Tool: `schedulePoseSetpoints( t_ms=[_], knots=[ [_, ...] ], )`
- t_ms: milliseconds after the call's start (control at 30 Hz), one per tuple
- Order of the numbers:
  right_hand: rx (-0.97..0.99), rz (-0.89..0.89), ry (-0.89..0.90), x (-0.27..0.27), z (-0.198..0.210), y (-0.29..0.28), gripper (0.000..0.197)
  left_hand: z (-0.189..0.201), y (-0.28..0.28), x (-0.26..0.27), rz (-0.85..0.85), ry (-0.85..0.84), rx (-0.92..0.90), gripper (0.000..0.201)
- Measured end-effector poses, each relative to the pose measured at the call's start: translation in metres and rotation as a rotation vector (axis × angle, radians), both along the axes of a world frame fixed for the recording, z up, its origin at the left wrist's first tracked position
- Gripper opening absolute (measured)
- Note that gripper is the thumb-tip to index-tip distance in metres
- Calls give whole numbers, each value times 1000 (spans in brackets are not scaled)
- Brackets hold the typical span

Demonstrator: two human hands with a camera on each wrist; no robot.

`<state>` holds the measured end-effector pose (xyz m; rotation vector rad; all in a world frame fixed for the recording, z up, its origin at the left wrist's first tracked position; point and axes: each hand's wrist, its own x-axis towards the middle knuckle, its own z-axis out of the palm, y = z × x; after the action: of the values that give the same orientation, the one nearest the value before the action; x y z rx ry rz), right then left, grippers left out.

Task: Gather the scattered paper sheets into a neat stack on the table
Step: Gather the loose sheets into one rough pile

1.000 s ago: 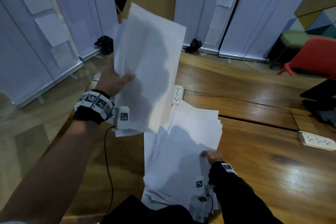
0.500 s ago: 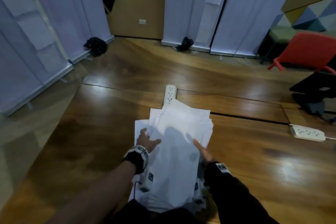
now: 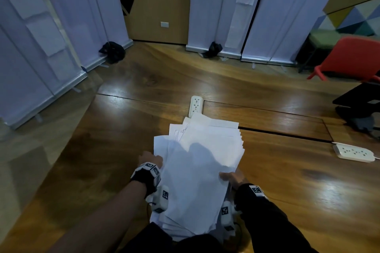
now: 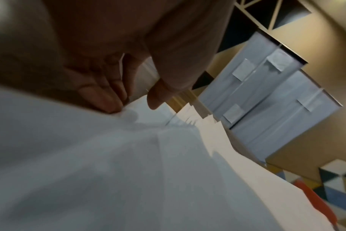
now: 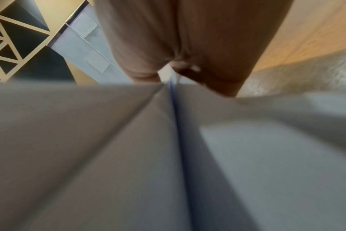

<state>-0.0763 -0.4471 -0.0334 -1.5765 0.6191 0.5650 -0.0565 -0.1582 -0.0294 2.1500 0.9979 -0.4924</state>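
Observation:
A loose, uneven pile of white paper sheets (image 3: pixel 201 160) lies on the wooden table (image 3: pixel 287 187), its edges fanned out at the far and right sides. My left hand (image 3: pixel 151 159) is at the pile's left edge. In the left wrist view my left hand (image 4: pixel 132 104) has curled fingertips (image 4: pixel 107 103) on the paper sheets (image 4: pixel 128 171) and the thumb just above them. My right hand (image 3: pixel 232 176) holds the pile's right edge. In the blurred right wrist view my right hand (image 5: pixel 168 81) pinches the paper sheets (image 5: pixel 128 140) between thumb and fingers.
A white power strip (image 3: pixel 196 104) lies just beyond the pile, partly under it. A second power strip (image 3: pixel 354 153) lies at the right. A black stand (image 3: pixel 357 104) and a red chair (image 3: pixel 353 57) are further right. White panels (image 3: pixel 51 47) ring the table.
My left hand brought its raised sheets down onto the pile. Both hands then slid from the top of the pile to its left and right edges.

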Motion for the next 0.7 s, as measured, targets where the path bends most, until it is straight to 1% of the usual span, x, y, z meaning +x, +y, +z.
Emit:
schedulePoseSetpoints(
  t_ms=[33, 67, 133, 167, 233, 333, 433, 467, 500, 567, 633, 667, 700],
  knots=[
    [2, 11, -2, -1, -1, -1, 28, 1, 3, 1, -23, 2, -19, 21],
    [6, 8, -13, -2, -5, -3, 33, 1, 7, 2, -53, 18, -43, 21],
    [45, -28, -41, -3, -10, -6, 34, -2, 11, -1, -123, 54, -93, 25],
    [57, -42, -33, -3, -10, -6, 38, -5, 11, -3, -144, 37, -116, 25],
    [91, -26, -17, -3, -8, -5, 44, -10, 9, -5, -133, -61, -137, 23],
    [172, 13, 12, -7, 2, 1, 30, -7, 4, -2, -93, -206, -151, 26],
    [203, 39, 24, -5, 7, 3, 33, -7, 0, 7, -52, -289, -264, 15],
    [207, 37, 28, -5, 6, 3, 35, -8, 1, 8, -29, -301, -298, 15],
    [202, 34, 31, -4, 3, 3, 39, -9, 2, 7, -8, -305, -323, 20],
    [163, 38, 18, -2, -4, 3, 47, -12, 2, 3, 50, -291, -352, 37],
    [108, 46, -8, -1, -6, 6, 44, -11, -4, -1, 120, -228, -395, 56],
    [92, 59, -18, 1, -7, 10, 43, -12, -8, -1, 125, -184, -415, 67],
    [82, 91, -27, 3, -4, 17, 44, -12, -12, -2, 91, -144, -423, 80]
  ],
)
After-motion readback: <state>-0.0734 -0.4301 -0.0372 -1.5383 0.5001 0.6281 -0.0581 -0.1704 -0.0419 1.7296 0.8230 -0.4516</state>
